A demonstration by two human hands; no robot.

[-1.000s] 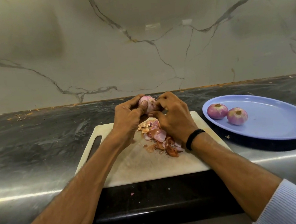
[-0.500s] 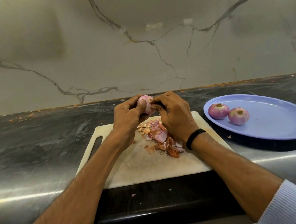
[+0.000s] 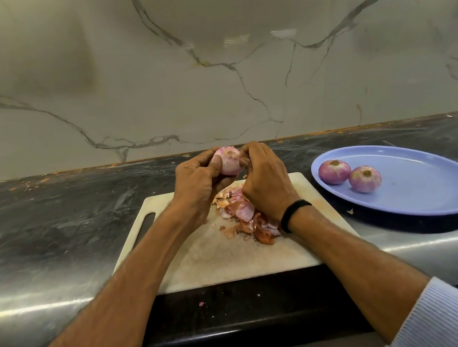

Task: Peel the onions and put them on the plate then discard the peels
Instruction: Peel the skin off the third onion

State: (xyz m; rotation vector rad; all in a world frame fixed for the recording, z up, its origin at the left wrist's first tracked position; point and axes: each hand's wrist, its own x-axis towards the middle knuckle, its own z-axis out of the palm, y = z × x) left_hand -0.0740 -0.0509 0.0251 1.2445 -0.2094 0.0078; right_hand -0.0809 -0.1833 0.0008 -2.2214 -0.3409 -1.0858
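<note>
Held onion: I see the held onion raised above the far edge of the cutting board, caught between both hands. Its trimmed end with a brownish core faces my camera, and the skin that shows is pale pink and glossy.
Left hand: the left hand grips the held onion from the left, with the thumb laid across its near side and the fingers curled behind it.
Right hand: the right hand is curled, and its fingertips meet the right side of the held onion. I cannot tell whether they pinch a strip of skin.
Peels: a loose pile of peels, orange-brown and pink, lies on the board just below the hands and partly under the right wrist.
Cutting board: the cutting board is pale and stained, with a handle slot at its left end. Its near edge overhangs the dark front of the surface.
Plate: a blue oval plate sits to the right of the board, close to it but apart.
Plated onions: the left plated onion and the right plated onion rest side by side at the left end of the plate, touching or nearly so.
Stray bit: a small peel scrap lies on the surface between the board and the plate.
Surface: the dark, veined stone surface carries everything, and orange crumbs lie along its back edge.
Wrist: I see a black band on the right wrist.
Wall: the marble wall is pale with grey veins.
</note>
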